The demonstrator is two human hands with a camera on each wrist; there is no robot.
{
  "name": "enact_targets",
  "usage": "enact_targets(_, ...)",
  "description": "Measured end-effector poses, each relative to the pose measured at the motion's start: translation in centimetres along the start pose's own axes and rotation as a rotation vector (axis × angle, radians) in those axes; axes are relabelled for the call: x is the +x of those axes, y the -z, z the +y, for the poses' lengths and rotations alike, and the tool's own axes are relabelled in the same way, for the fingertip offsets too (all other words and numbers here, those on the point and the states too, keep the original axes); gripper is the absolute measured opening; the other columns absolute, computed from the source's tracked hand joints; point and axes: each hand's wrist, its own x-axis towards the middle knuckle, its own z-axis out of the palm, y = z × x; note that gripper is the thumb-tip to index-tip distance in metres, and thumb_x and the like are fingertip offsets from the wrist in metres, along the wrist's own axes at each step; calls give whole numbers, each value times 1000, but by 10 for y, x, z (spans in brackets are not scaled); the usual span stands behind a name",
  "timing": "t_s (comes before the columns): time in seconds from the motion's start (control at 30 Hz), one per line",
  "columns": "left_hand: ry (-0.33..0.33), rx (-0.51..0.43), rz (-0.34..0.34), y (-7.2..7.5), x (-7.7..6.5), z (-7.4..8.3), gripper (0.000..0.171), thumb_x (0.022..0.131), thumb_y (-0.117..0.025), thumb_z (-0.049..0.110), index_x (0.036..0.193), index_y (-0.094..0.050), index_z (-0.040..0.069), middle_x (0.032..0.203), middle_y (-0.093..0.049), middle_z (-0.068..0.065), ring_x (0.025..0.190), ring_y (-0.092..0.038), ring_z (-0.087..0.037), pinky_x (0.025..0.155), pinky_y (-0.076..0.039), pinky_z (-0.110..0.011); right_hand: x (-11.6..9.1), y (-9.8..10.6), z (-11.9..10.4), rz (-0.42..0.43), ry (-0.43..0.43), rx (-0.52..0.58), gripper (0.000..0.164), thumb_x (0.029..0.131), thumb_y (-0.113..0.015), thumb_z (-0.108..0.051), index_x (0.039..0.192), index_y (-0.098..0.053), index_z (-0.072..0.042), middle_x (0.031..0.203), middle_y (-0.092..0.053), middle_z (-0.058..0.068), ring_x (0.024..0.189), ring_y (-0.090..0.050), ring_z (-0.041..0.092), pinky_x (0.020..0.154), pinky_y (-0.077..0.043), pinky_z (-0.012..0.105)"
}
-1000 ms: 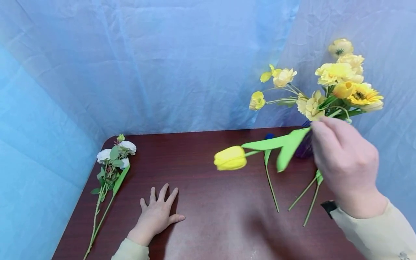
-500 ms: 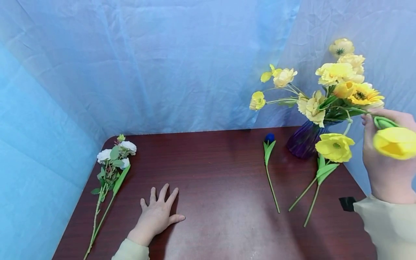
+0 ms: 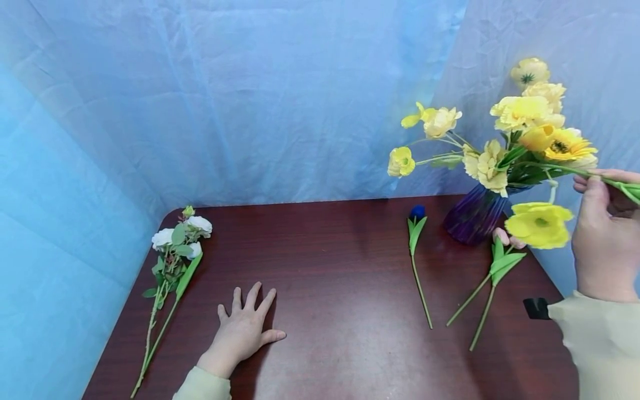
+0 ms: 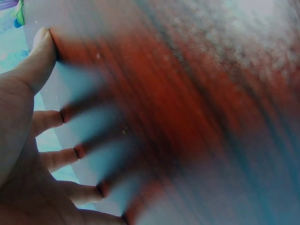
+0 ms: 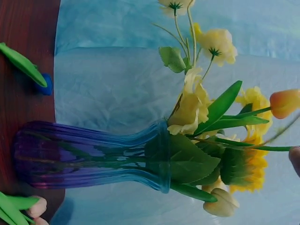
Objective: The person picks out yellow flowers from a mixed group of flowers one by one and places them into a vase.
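Observation:
At the right edge of the head view, my right hand (image 3: 607, 244) pinches the green stem (image 3: 607, 180) of a yellow tulip, whose bloom is outside the view. In the right wrist view only a fingertip (image 5: 295, 158) shows, and the stem (image 5: 269, 148) runs from it in among the flowers at the vase mouth. The ribbed blue-purple glass vase (image 3: 470, 216) stands upright, full of yellow blooms such as a sunflower-like daisy (image 3: 559, 145) and an orange-yellow tulip (image 5: 284, 103). My left hand (image 3: 240, 333) rests on the table, fingers spread.
A blue tulip (image 3: 418, 213) lies left of the vase. Two pink tulips (image 3: 501, 237) lie in front of it, partly under a drooping yellow poppy (image 3: 537, 225). White roses (image 3: 199, 225) and a green-leaved stem lie at the left of the dark table (image 3: 310, 255). Blue cloth (image 3: 280, 100) hangs behind.
My right hand has swung the tulip from over the table to the vase's right side, its stem end now among the flowers. The yellow poppy has shifted rightward. My left hand stays put.

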Motion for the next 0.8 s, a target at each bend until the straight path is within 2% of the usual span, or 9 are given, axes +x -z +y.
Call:
enact_targets(0.1,8,0,-4,1,0,1,94,75,-60,74,150,-35,25,155,-24,-16,133,-16,-58,90,-24,-82,1,1,-1,-27,37,-112,24,101,-51,-25,117,-66,-17,109,-65,-8,96,-57,-5,91,-42,15)
enact_targets(0.17,12,3,-10,0,0,1,94,75,-60,74,150,-34,25,155,-23,-16,134,-16,-58,90,-23,-82,3,0,0,-47,89,-144,25,100,-54,-25,111,-71,-10,108,-68,2,97,-59,7,89,-39,14)
enact_targets(0.27,10,4,-15,1,0,2,94,75,-60,74,150,-33,25,155,-22,-16,133,-16,-58,90,-23,-82,8,-3,-1,-94,184,-183,26,98,-57,-19,107,-69,2,106,-67,19,93,-58,30,88,-41,30)
enact_targets(0.33,9,4,-15,0,0,2,94,75,-60,74,150,-34,24,155,-23,-16,133,-16,-58,90,-23,-82,12,-5,1,-125,265,-201,21,96,-57,-12,105,-66,6,102,-63,28,84,-52,43,80,-42,44)
enact_targets(0.4,6,4,-17,0,0,2,94,75,-60,74,150,-34,24,155,-23,-16,133,-16,-58,90,-23,-82,16,-7,2,-160,301,-247,17,95,-58,-6,104,-61,8,100,-59,31,82,-50,46,75,-40,59)
enact_targets(0.47,3,5,-18,-1,0,1,93,76,-60,74,150,-34,24,155,-23,-16,133,-16,-58,90,-23,-82,22,-11,7,-196,316,-269,12,92,-59,-1,101,-59,8,97,-57,31,82,-48,47,77,-38,64)
enact_targets(0.57,1,5,-18,-1,0,1,93,76,-59,74,150,-34,24,155,-23,-16,133,-16,-58,90,-23,-83,32,-16,11,-289,242,-276,7,88,-61,2,89,-57,8,86,-54,29,85,-47,45,93,-34,66)
enact_targets(0.67,3,1,-14,-2,-1,0,93,76,-60,73,150,-34,24,155,-23,-17,133,-16,-58,90,-22,-83,42,-21,14,-433,96,-323,16,88,-56,-4,78,-48,4,71,-47,24,78,-42,40,91,-33,63)
enact_targets(0.8,3,3,-8,-3,-1,-1,93,76,-60,74,150,-34,24,155,-23,-16,133,-16,-58,90,-23,-83,49,-23,14,-678,-113,-463,38,92,-58,-31,94,-47,5,90,-49,32,94,-43,53,87,-28,73)
